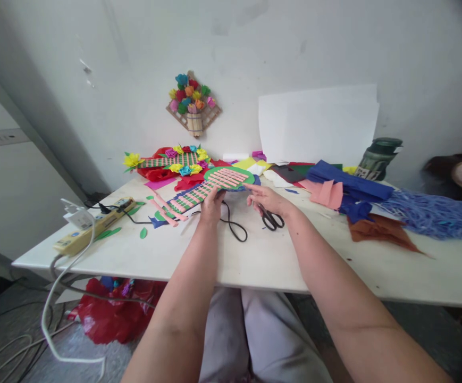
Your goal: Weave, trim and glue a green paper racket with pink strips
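Note:
My left hand [213, 205] is closed on the lower edge of a racket-shaped paper craft [199, 197], green with woven pink strips and a blue underside. The craft is tilted above the table, its round end towards the right. Several pink strips [162, 205] stick out loosely at its narrow left end. My right hand [269, 200] is at the round end, with its index finger stretched to the rim. Black-handled scissors [271, 219] hang from under its curled fingers; the blades are mostly hidden by the hand.
A similar craft with paper flowers [175, 161] lies behind. On the left is a power strip [95, 226] with a charger and cables. A black cord [236, 232] loops between my hands. Coloured paper, blue shredded strands [434, 213] and a green bottle [379, 158] are on the right.

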The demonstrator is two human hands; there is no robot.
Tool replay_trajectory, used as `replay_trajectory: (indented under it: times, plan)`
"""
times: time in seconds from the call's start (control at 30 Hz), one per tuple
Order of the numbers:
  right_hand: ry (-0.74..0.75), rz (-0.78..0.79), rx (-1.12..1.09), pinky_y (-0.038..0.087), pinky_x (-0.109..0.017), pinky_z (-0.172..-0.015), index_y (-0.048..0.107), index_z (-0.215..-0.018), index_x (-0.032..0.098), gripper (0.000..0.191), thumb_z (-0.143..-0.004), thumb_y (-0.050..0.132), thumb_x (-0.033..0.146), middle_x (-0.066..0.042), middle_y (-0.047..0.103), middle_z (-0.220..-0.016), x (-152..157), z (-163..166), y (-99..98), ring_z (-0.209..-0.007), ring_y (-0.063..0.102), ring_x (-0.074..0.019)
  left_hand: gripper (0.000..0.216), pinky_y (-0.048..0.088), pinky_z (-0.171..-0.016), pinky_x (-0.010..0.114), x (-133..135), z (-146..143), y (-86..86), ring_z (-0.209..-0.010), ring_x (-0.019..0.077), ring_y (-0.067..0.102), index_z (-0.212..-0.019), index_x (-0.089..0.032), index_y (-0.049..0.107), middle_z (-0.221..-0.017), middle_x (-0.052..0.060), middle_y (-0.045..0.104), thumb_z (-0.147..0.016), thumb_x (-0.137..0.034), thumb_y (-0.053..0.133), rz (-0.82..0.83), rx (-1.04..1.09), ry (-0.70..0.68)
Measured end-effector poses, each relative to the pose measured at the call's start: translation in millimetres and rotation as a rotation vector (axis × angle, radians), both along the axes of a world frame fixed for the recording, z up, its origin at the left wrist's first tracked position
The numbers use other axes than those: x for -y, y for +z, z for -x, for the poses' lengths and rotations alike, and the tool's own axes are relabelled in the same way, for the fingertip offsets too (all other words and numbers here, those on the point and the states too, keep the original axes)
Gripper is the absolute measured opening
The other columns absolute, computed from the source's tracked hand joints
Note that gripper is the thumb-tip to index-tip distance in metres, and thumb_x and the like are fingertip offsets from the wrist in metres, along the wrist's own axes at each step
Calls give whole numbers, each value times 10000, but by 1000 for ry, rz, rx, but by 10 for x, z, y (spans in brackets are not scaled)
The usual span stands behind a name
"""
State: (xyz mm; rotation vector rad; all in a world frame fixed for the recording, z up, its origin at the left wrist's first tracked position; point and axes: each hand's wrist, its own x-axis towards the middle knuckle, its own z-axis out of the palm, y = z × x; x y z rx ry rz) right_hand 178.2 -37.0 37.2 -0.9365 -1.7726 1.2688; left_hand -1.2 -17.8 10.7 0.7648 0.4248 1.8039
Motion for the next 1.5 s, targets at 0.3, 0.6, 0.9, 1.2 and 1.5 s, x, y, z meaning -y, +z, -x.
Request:
replay_trajectory:
  times: [0.3,0.6,0.9,1.2,1.5]
  plan:
    - [-251,-238,-195,429,-216,-506,563,-1016,169,281,-769,489,280,6,583,-714,-59,-36,27,-508,471,-67,333,469,-782,319,-21,15,-1,-951,194,581,-1007,-216,602,-995,44,643,-676,-181,629,40,64,22]
    - [-439,-71,202,404,-209,-443,568,-791,181,101,-694,560,211,28,536,-605,-169,-79,-203,-488,506,-96,293,474,-794,323,-45,40,-15,-980,198,577,-996,-220,596,-999,39,643,-711,-154,592,64,88,34]
    - [-375,184,-17,385,-215,-357,517,-939,200,229,-757,567,329,33,527,-459,14,-230,-2,-396,521,-132,256,469,-835,355,-63,68,-15,-1026,208,557,-962,-222,602,-1076,29,616,-717,-150,585,68,132,52]
    - [-251,139,-180,429,-199,-450,582,-936,140,256,-684,615,169,5,599,-554,-69,-266,-55,-442,539,-88,278,456,-876,387,-101,39,-21,-1017,204,560,-1004,-227,592,-1056,35,625,-732,-171,590,104,103,26]
    - [-26,82,-61,318,-201,-403,609,-941,146,302,-731,565,359,28,537,-484,63,-205,105,-397,455,-82,367,466,-874,364,-55,3,20,-1061,192,539,-1087,-240,557,-1069,48,618,-727,-235,631,-1,91,24]
